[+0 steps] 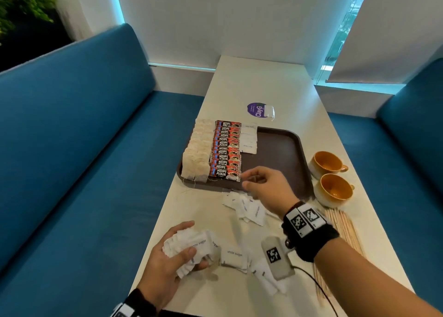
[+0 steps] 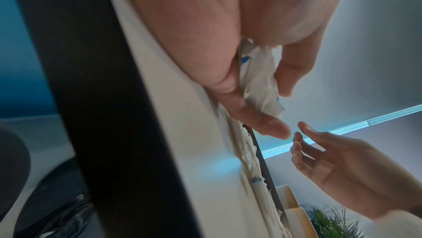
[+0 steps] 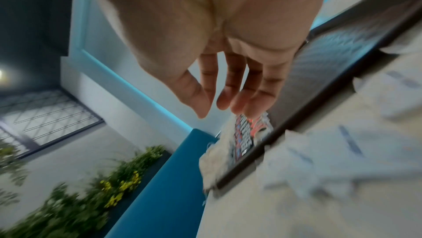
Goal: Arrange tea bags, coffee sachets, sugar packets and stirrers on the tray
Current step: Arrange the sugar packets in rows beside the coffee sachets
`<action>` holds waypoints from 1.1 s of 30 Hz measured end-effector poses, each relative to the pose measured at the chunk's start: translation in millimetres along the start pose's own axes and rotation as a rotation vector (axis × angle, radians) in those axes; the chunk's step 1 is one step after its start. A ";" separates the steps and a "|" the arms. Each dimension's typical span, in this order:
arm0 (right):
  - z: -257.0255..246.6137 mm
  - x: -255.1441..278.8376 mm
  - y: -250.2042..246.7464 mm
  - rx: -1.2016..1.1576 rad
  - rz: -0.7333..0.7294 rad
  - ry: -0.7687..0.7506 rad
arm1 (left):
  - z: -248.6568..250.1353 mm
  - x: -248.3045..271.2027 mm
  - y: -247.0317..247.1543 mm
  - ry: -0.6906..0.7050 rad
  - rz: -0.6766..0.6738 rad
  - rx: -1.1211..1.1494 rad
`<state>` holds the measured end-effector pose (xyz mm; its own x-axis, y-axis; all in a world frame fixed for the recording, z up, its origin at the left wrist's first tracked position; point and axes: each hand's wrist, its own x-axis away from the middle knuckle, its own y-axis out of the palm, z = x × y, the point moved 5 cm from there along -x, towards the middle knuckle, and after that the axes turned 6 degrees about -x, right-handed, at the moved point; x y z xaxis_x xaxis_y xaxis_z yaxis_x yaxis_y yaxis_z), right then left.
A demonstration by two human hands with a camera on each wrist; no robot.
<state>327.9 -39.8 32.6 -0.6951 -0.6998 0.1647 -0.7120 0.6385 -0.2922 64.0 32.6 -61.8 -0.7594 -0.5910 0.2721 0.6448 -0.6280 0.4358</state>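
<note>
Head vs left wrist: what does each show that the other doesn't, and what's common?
Head only: the tea bags and Kopi Juan coffee sachets in rows on the brown tray, a few white sugar packets beside them, and wooden stirrers on the table.

Left wrist only: the right hand's empty, loosely spread palm.

Both: the left hand gripping a bunch of sugar packets, and two orange cups.
</note>
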 end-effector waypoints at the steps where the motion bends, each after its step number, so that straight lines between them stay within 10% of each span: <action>1: 3.5 16.6 6.9 0.001 -0.027 0.002 | -0.1 0.5 -0.4 0.013 -0.001 0.001; 12: 55.4 126.2 73.0 -0.277 -0.139 0.174 | -3.3 24.4 1.8 0.135 0.094 -0.050; 33: 67.5 141.6 73.2 -0.537 0.019 0.200 | -9.8 25.8 1.2 0.123 0.048 -0.054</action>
<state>184.1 -113.8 -29.1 -0.6763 -0.6456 0.3548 -0.6133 0.7602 0.2143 46.0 11.6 -62.7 -0.7134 -0.6765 0.1829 0.6864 -0.6219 0.3769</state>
